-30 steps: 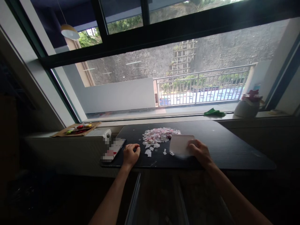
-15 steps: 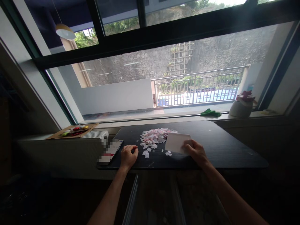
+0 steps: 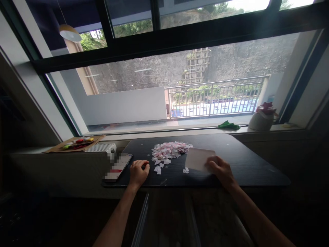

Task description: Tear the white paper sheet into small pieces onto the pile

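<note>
My right hand (image 3: 221, 170) pinches a pale, roughly square paper sheet (image 3: 199, 159) by its right edge, above the dark table (image 3: 246, 161). The fingers are slightly blurred. Left of the sheet lies a heap of small white and pinkish paper scraps (image 3: 168, 151), and the sheet's left edge comes close to it. A few loose scraps (image 3: 186, 170) lie below the sheet, others (image 3: 157, 169) in front of the heap. My left hand (image 3: 139, 171) rests at the table's near edge, fingers curled in, with nothing visible in it. It is between the phone (image 3: 120, 168) and the scraps.
On the sill at left are a brown board (image 3: 72, 144) with colourful items and a white slotted device (image 3: 102, 148). A green cloth (image 3: 228, 125) and a pale pot-like container (image 3: 261, 120) with a red top stand by the window at right.
My right hand has moved a little to the right with the paper sheet, away from the heap. My left hand stays by the near edge. The view has shifted slightly.
</note>
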A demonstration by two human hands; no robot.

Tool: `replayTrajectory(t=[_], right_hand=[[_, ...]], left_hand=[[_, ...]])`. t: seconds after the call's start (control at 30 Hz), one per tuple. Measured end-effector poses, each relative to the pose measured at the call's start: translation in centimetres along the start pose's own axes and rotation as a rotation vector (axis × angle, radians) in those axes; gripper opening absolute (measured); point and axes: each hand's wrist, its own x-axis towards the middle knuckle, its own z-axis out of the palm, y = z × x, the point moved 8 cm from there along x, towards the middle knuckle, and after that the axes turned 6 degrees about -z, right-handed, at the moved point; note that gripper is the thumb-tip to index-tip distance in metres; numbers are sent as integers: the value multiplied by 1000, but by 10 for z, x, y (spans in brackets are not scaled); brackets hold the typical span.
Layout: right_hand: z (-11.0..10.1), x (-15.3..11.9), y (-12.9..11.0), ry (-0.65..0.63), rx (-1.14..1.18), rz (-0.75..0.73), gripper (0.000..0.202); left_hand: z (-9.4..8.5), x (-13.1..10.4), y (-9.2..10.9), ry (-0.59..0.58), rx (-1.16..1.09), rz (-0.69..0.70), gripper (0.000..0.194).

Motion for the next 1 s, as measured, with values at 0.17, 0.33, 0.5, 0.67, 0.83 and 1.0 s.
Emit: replayTrajectory(t=[0.17, 0.33, 0.5, 0.67, 0.83, 1.0], right_hand=[[-1, 0, 0, -53, -65, 20, 16], [-18, 5, 6, -2, 8, 33, 21], [1, 22, 5, -180, 4, 2, 27], [18, 38, 6, -303, -29, 49, 27], [24, 36, -5, -452, -37, 138, 24], [14, 28, -13, -513, -43, 177, 23]], left_hand=[[0, -1, 0, -4, -4, -1, 20], [1, -1, 1, 3, 4, 23, 21], [0, 0, 0, 16, 16, 29, 20], [0, 0, 1, 8, 20, 35, 20], [-1, 0, 1, 3, 22, 23, 21], [-1, 0, 3, -10, 20, 28, 22]])
